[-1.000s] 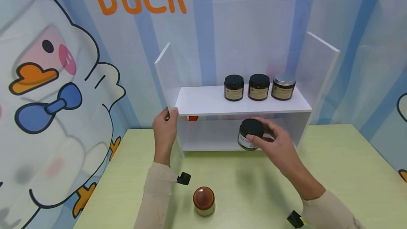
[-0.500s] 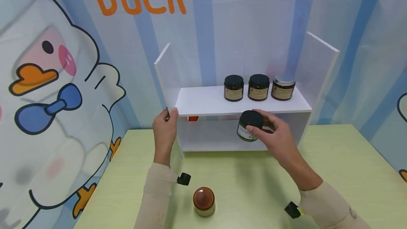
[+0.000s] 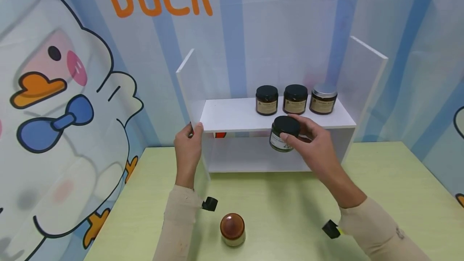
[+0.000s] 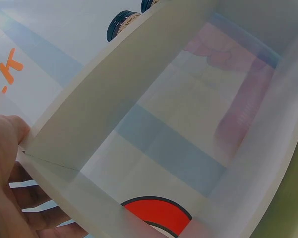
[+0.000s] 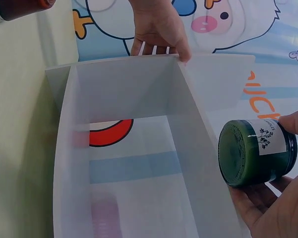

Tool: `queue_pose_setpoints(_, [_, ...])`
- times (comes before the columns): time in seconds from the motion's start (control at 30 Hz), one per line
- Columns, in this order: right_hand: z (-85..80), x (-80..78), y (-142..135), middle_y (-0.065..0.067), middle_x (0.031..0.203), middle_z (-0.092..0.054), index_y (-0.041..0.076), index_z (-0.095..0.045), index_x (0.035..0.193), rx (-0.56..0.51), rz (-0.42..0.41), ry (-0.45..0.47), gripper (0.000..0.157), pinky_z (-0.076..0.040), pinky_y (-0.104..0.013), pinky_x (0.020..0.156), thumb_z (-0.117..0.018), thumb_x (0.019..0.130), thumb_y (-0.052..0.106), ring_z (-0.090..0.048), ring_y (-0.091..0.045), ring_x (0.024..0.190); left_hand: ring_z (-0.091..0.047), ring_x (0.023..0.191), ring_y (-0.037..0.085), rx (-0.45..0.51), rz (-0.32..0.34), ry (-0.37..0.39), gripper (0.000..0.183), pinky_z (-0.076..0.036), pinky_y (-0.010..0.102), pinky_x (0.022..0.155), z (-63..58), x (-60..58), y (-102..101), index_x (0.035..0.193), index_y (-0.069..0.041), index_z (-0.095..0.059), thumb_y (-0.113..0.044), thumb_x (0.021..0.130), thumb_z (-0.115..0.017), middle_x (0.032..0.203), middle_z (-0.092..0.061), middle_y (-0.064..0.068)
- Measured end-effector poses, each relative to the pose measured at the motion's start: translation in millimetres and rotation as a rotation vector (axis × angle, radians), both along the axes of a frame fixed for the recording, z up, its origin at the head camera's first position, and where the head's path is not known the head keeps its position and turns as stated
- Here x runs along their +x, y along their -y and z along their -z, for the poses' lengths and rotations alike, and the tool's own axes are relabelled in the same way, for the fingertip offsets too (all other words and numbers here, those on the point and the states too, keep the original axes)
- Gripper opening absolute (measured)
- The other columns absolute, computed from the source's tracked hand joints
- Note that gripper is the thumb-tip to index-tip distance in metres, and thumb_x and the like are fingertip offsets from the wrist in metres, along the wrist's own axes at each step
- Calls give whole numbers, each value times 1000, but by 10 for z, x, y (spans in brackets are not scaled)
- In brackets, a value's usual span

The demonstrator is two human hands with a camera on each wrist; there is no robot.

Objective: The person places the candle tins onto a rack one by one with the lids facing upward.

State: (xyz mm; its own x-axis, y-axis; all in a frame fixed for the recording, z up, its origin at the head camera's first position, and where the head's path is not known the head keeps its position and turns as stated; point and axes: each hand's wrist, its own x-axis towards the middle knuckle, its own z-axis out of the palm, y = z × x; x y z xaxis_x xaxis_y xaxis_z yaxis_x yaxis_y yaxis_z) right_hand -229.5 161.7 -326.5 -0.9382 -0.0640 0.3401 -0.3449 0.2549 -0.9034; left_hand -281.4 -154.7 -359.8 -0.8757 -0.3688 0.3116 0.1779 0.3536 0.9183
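Note:
My right hand (image 3: pixel 319 146) grips a dark green glass jar (image 3: pixel 280 142) with a black lid and white label, thumb in front and fingers behind. In the right wrist view the jar (image 5: pixel 255 151) shows its green base, close beside the shelf board. The head view puts it in front of the upper board of a white two-tier shelf (image 3: pixel 232 116), held off any surface. At the shelf's left side, my left hand (image 3: pixel 187 148) holds the side panel, thumb at its front edge and fingers on the outer side, as the left wrist view shows of this hand (image 4: pixel 10 173).
On the upper board's right half stand two black-lidded brown jars (image 3: pixel 266 106) and a silver-lidded jar (image 3: pixel 323 104). A jar with a brown top (image 3: pixel 233 228) stands on the pale green table (image 3: pixel 275 228). Behind hangs a printed duck backdrop (image 3: pixel 290 23).
My right hand has raised the green jar from in front of the lower compartment to about the upper board's front edge. The left hand and the shelf look unmoved.

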Motion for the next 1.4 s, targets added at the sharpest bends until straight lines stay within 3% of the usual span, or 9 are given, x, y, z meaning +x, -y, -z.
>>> queue_pose_setpoints(0.3, [-69, -60, 25, -10, 129, -62, 19, -58, 144, -50, -12, -32, 55, -52, -17, 88, -75, 93, 32, -62, -16, 115, -61, 98, 25, 4, 10, 2, 47, -50, 42, 78, 10, 5, 6, 132, -8, -68, -42, 101, -55, 126, -69, 11])
queue_pose_setpoints(0.6, [-134, -104, 39, -9, 132, -61, 19, -56, 145, -54, -9, -40, 55, -50, -17, 91, -74, 94, 33, -59, -15, 118, -59, 88, 24, 5, 14, -18, 44, -47, 38, 69, 5, 12, 4, 127, -9, -71, -41, 101, -55, 119, -70, 11])
queue_pose_setpoints(0.93, [-194, -179, 49, -13, 136, -59, 18, -52, 149, 25, -5, -41, 61, -51, -19, 87, -73, 94, 34, -59, -27, 124, -58, 87, 24, -2, 6, -22, 43, -46, 38, 68, 7, 15, 3, 125, -8, -71, -40, 101, -56, 117, -71, 11])
queue_pose_setpoints(1.2, [-241, -243, 76, -14, 142, -56, 22, -51, 149, 101, -11, -52, 61, -50, -49, 101, -73, 94, 36, -58, -30, 127, -59, 88, 23, 9, 14, -35, 43, -46, 38, 68, 11, 10, 1, 126, -9, -71, -40, 101, -56, 118, -71, 11])
queue_pose_setpoints(1.4, [-322, -245, 92, -16, 143, -54, 19, -51, 149, 169, -3, -28, 61, -50, -53, 99, -72, 94, 37, -56, -33, 129, -57, 84, 23, 4, 14, -38, 43, -45, 38, 66, 14, 8, 7, 126, -9, -71, -40, 101, -56, 116, -71, 10])
